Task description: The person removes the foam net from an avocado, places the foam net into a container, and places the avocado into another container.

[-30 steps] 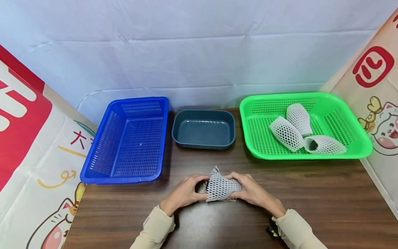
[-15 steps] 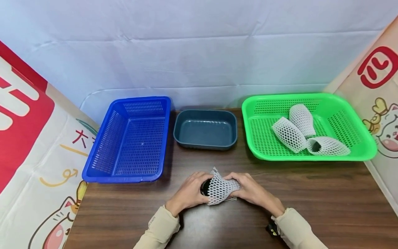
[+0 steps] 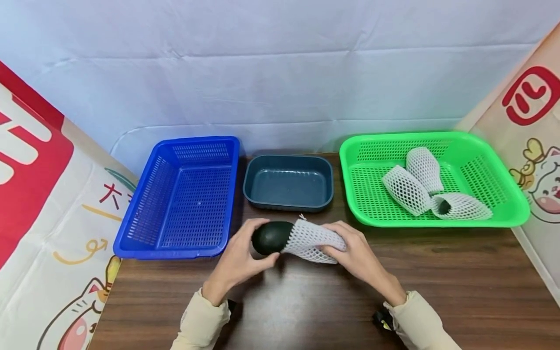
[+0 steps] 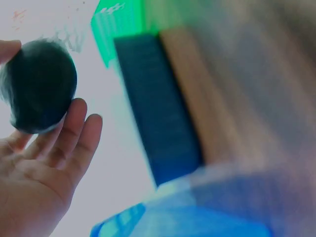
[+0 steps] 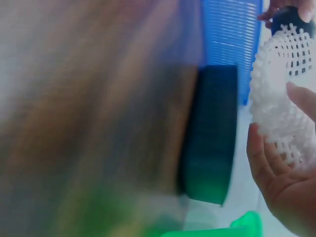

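A smooth, dark green oval fruit [image 3: 272, 237], avocado-like, juts out leftward from a white foam net sleeve [image 3: 311, 237] above the brown table. My left hand [image 3: 238, 260] grips the bare end between thumb and fingers. At the other end, my right hand [image 3: 356, 250] pinches the sleeve, thumb on the near side. The left wrist view shows the fruit [image 4: 42, 86] held in the fingers. In the right wrist view the sleeve [image 5: 281, 94] looks slack and partly hollow, its open rim close to the fruit; how much fruit is still inside is hidden.
Behind the hands stands a dark teal tray [image 3: 288, 204]. A blue basket [image 3: 192, 209] is on the left. On the right, a green basket [image 3: 367, 214] holds several white foam net sleeves [image 3: 407, 189], one with something dark visible in its opening.
The hands have risen off the table and drawn apart. My left hand has moved left with the fruit, whose dark end now shows well outside the net; earlier the net covered most of it.
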Demonstrator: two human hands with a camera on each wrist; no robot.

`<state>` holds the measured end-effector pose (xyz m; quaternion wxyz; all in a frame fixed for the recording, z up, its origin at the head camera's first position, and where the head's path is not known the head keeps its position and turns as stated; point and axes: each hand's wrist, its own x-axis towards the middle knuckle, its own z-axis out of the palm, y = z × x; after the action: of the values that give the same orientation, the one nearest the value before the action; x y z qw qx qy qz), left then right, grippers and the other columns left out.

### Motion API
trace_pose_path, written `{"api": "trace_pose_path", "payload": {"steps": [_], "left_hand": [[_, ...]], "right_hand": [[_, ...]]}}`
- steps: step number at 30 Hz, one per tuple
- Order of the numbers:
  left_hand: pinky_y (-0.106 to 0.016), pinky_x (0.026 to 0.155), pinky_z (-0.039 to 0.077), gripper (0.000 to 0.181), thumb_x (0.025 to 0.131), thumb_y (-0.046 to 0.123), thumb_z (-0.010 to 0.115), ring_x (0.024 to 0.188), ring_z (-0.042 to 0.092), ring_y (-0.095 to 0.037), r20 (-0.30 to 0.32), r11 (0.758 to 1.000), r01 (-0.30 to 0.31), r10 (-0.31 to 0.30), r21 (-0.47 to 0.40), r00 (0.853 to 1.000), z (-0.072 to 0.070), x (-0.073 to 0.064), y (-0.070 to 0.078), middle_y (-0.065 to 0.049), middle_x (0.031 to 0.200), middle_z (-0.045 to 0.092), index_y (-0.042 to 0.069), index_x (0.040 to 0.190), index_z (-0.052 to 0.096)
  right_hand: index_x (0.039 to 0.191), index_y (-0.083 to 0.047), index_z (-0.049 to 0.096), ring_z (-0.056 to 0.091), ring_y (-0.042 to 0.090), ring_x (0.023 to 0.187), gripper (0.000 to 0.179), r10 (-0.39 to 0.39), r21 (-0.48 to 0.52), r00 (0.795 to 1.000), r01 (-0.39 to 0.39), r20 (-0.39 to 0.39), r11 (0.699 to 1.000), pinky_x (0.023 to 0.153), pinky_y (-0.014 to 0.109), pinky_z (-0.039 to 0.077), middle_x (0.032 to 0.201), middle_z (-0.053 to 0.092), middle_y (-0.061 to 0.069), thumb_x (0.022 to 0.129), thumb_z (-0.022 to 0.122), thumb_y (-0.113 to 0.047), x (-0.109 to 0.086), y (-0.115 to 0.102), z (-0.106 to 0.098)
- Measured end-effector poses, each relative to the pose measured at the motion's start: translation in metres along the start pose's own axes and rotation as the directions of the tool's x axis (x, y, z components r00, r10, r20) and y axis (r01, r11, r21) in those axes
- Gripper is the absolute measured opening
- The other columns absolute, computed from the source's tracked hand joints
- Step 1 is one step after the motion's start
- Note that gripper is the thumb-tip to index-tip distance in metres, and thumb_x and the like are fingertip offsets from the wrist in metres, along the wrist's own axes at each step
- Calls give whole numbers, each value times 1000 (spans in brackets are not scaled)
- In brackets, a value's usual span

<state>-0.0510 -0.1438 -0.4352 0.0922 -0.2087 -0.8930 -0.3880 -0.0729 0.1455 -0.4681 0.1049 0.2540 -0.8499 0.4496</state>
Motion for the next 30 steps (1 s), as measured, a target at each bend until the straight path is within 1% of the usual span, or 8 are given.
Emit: {"api": "trace_pose_path", "payload": {"steps": [4,8,12,16,20,24,27,30], "left_hand": [[-37,87,52,69,72,22,82,107,61,-18,-118,1000,-23,22,-5,993,-19,2,-3,-7,125,60,9,134,54],[-38,87,50,68,73,19,82,110,59,-23,-224,999,10,-3,31,975,-34,1,-9,-11,127,59,9,134,55],[-40,85,48,70,72,18,83,107,59,-26,-329,993,93,-62,79,942,-43,-1,-20,-15,126,59,5,134,53],[-43,78,44,71,71,18,84,99,55,-30,-406,968,221,-157,117,900,-48,-4,-31,-19,119,59,3,133,51],[-46,77,43,71,72,20,84,98,53,-35,-443,923,367,-283,117,851,-52,-5,-41,-22,115,58,2,130,48],[-52,79,44,70,74,22,82,100,55,-39,-426,864,491,-407,106,808,-52,-5,-53,-25,116,58,2,131,45],[-55,78,45,71,77,23,80,100,56,-41,-390,831,541,-458,131,799,-51,-5,-60,-26,115,59,5,134,43],[-57,78,46,72,79,24,79,102,56,-42,-351,817,546,-464,186,813,-49,-3,-63,-23,120,60,9,140,42]], "right_hand": [[119,-9,67,60,7,89,42,50,17,998,-50,-22,999,75,20,50,102,68,2,79,81,-9,17,-9,-7],[127,-7,59,57,12,88,44,177,54,983,-175,-39,983,71,26,49,107,65,8,87,76,-15,32,-15,-11],[134,-4,47,55,20,95,50,310,125,948,-301,-66,945,76,25,46,117,58,13,91,69,-15,44,-19,-11],[137,-2,41,59,23,97,55,368,200,925,-345,-93,917,78,21,46,122,50,16,89,65,-5,54,-20,-7],[140,-1,36,58,20,89,57,376,220,917,-342,-135,914,70,21,47,121,45,16,86,57,0,65,-20,-3],[143,-4,31,48,24,83,62,327,132,912,-303,-247,944,69,29,37,120,42,19,87,55,-2,77,-15,3],[146,-5,29,45,29,81,64,269,10,913,-279,-306,960,67,34,35,124,40,24,89,58,-5,83,-8,11],[144,-5,33,47,32,75,60,232,-83,919,-270,-318,959,62,35,38,128,37,26,90,58,-4,87,-1,18]]}}
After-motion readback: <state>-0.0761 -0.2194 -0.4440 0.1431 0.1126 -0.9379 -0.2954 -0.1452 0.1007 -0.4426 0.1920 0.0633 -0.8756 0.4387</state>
